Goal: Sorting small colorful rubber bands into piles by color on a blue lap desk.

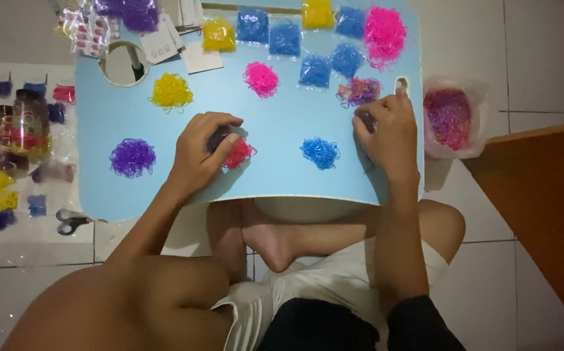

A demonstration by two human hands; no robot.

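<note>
Blue worktop (275,175) carries small bags: yellow (219,35) and blue (253,26) along the far edge. Left hand (201,155) clamps a red band heap (240,153); right hand (386,133) pinches mixed bands (359,91).

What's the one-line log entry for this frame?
left hand: on red band pile | right hand: at mixed band pile | surface: blue lap table

Dim, flat indoor light with a cool cast; the pale blue lap table (282,175) is the brightest surface, evenly lit and free of glare; soft shadow pools under its near edge; the near limbs are dark; detail is soft and grainy throughout; the frame's corners darken and blur.
</note>
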